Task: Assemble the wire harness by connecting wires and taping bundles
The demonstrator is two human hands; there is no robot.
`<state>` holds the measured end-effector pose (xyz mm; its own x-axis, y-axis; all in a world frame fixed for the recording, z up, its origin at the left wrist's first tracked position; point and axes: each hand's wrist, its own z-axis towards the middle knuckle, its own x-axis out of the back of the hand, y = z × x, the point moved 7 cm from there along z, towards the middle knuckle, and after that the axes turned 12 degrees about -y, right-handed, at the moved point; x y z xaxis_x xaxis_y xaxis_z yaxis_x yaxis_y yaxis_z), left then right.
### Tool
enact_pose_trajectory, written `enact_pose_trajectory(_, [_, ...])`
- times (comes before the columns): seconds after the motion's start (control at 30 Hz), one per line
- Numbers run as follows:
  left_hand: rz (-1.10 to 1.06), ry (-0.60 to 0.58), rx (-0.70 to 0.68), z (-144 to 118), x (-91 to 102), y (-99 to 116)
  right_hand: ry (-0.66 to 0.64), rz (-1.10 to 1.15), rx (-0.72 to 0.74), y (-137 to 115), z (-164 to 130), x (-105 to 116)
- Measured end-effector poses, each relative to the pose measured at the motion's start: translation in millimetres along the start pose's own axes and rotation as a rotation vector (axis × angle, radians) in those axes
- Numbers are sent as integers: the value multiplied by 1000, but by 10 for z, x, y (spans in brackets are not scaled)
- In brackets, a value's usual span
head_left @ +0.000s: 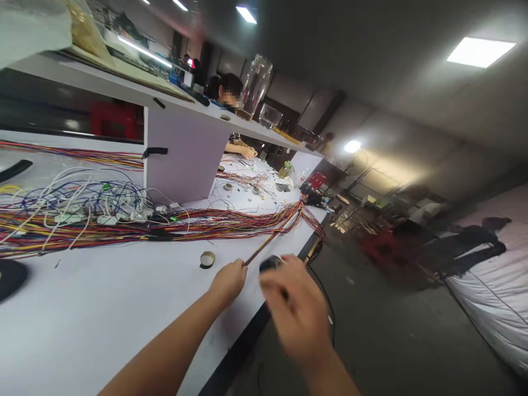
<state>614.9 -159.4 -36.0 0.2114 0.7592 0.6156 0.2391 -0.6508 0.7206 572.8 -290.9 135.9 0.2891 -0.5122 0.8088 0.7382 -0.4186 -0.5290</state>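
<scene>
My left hand [229,281] is closed around a thin bundle of wires [264,246] that stretches off toward the far right of the table. Just right of it, my right hand [299,308] grips a roll of black tape [269,265], blurred by motion. The tape's link to the wires cannot be made out. On the white table, left of my left hand, lies a small round tape roll [207,259]. Behind both hands a long harness of red, yellow and dark wires [231,223] runs across the table.
White and blue wires with connectors [103,203] lie tangled at left. A shelf [193,113] on a white upright panel [181,154] spans the table and carries a glass bottle [258,82]. Across the table a co-worker's hands [247,152] show. The table's dark edge [251,344] drops to the floor.
</scene>
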Motion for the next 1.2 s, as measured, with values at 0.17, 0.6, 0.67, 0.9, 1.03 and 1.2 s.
enact_pose_trajectory(0.17, [64, 68, -3, -82, -51, 40, -169, 546, -645, 1107, 358, -637])
enact_pose_trajectory(0.6, [-74, 33, -57, 32, 100, 72, -161, 651, -734, 1559, 456, -1078])
enact_pose_trajectory(0.67, [-96, 24, -33, 91, 237, 91, -95, 690, -680, 1555, 353, -1057])
enact_pose_trajectory(0.9, [9, 149, 77, 102, 673, 135, 113, 600, -579, 1593, 451, -721])
enact_pose_trajectory(1.03, [39, 156, 39, 19, 569, 221, 26, 552, -478, 1438, 986, -617])
enact_pose_trajectory(1.2, [-103, 116, 21, -3, 532, 184, -76, 613, -403, 1216, 1214, -672])
